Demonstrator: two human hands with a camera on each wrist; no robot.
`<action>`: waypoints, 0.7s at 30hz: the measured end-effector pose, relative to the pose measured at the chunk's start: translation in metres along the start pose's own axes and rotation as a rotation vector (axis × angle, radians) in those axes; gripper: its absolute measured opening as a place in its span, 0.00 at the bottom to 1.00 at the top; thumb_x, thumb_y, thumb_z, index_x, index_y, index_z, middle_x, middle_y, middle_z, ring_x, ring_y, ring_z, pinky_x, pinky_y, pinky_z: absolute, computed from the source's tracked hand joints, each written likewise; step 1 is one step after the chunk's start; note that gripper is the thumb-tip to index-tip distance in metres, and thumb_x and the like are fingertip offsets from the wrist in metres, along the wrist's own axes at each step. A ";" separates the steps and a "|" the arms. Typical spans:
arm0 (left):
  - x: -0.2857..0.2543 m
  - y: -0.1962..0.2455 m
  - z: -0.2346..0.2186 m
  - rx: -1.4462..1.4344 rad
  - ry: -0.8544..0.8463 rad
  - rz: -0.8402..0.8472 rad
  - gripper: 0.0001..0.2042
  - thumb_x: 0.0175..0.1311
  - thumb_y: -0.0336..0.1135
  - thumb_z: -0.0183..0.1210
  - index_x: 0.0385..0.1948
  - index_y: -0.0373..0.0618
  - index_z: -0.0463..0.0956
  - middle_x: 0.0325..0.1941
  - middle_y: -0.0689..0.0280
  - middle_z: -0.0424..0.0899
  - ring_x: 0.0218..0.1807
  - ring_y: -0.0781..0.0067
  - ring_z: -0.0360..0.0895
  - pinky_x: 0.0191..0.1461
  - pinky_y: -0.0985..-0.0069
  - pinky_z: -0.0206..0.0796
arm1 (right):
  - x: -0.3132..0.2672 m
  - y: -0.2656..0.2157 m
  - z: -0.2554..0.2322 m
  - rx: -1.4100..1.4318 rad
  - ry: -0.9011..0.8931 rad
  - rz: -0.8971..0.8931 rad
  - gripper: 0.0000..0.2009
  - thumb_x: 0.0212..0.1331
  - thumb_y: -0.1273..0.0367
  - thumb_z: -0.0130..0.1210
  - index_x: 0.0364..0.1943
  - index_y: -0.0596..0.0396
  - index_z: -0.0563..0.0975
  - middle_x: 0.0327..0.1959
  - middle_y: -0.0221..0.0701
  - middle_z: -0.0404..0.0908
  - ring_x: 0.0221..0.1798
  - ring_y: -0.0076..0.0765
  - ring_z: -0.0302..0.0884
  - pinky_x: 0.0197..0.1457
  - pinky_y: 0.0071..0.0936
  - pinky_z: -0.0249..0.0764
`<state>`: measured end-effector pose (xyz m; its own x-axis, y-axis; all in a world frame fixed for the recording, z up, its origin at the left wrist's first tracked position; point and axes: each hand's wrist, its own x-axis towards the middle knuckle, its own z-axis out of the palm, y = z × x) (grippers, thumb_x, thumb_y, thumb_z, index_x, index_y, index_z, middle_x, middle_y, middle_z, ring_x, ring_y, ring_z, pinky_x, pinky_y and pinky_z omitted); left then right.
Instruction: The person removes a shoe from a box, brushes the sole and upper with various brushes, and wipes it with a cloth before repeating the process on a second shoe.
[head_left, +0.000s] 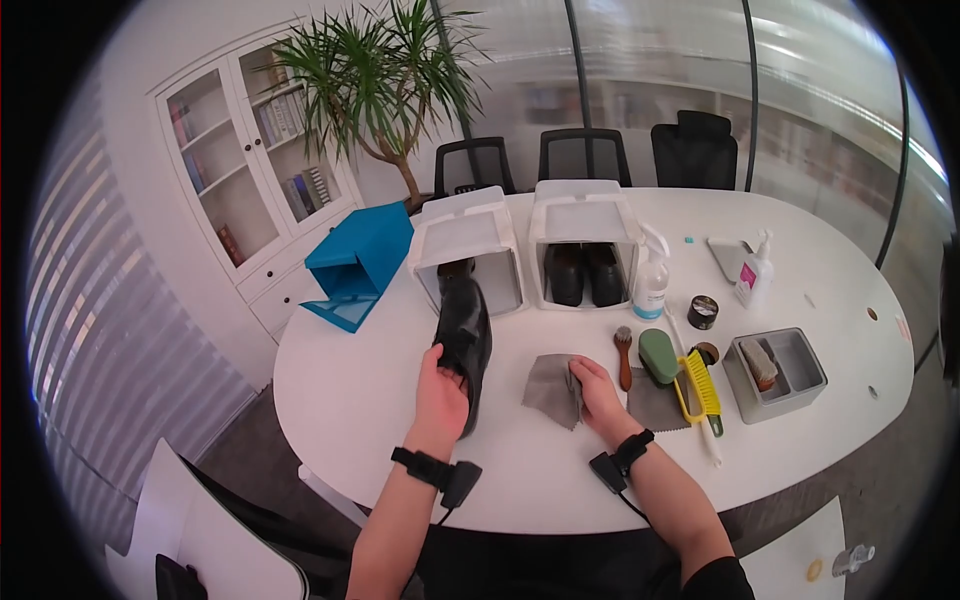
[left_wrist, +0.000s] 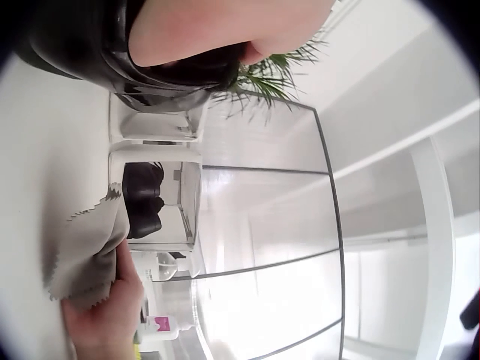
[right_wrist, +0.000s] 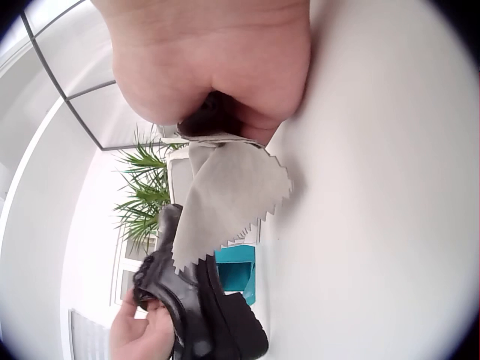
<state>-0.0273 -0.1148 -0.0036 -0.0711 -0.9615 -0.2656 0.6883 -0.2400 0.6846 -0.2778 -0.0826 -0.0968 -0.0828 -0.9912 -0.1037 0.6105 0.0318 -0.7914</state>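
Note:
A black leather shoe (head_left: 463,330) is gripped at its opening by my left hand (head_left: 440,397), the fingers reaching inside and the toe pointing away from me. In the right wrist view the shoe (right_wrist: 196,307) shows its laces and thick dark sole. My right hand (head_left: 600,396) pinches a grey cloth (head_left: 553,388) with zigzag-cut edges by one side. The cloth (left_wrist: 88,251) hangs loose over the white table in the left wrist view, apart from the shoe. Beyond the shoe's toe stands an open white shoe box (head_left: 462,225).
Another white box (head_left: 583,215) holds a pair of black shoes (head_left: 584,273). A blue box (head_left: 362,262) lies far left. On the right are a spray bottle (head_left: 651,275), a wooden brush (head_left: 624,355), a green sponge (head_left: 657,354), a yellow brush (head_left: 703,385), a tin (head_left: 703,312) and a grey caddy (head_left: 777,400).

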 end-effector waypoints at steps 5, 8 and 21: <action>-0.043 0.004 0.012 0.171 -0.335 0.316 0.26 0.77 0.43 0.53 0.72 0.41 0.66 0.71 0.63 0.76 0.70 0.66 0.72 0.76 0.66 0.59 | 0.002 0.005 -0.004 0.035 0.040 -0.056 0.10 0.78 0.67 0.50 0.53 0.54 0.78 0.47 0.28 0.86 0.50 0.27 0.83 0.55 0.27 0.80; -0.045 0.007 0.014 0.025 -0.499 0.210 0.26 0.80 0.44 0.50 0.72 0.40 0.66 0.73 0.62 0.75 0.73 0.64 0.70 0.79 0.65 0.57 | -0.004 0.000 0.002 0.080 0.060 -0.060 0.12 0.79 0.67 0.48 0.56 0.57 0.78 0.49 0.28 0.85 0.51 0.26 0.81 0.57 0.25 0.77; -0.047 0.010 0.006 0.010 -0.593 0.262 0.26 0.82 0.41 0.49 0.74 0.35 0.64 0.76 0.58 0.72 0.76 0.61 0.68 0.81 0.62 0.55 | -0.019 -0.019 0.009 -1.180 0.299 -0.312 0.17 0.67 0.61 0.54 0.55 0.49 0.81 0.40 0.48 0.87 0.48 0.57 0.87 0.53 0.47 0.81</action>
<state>-0.0214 -0.0730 0.0201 -0.2901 -0.8987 0.3289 0.7301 0.0143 0.6832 -0.2802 -0.0660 -0.0745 -0.3660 -0.9142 0.1741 -0.5297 0.0508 -0.8466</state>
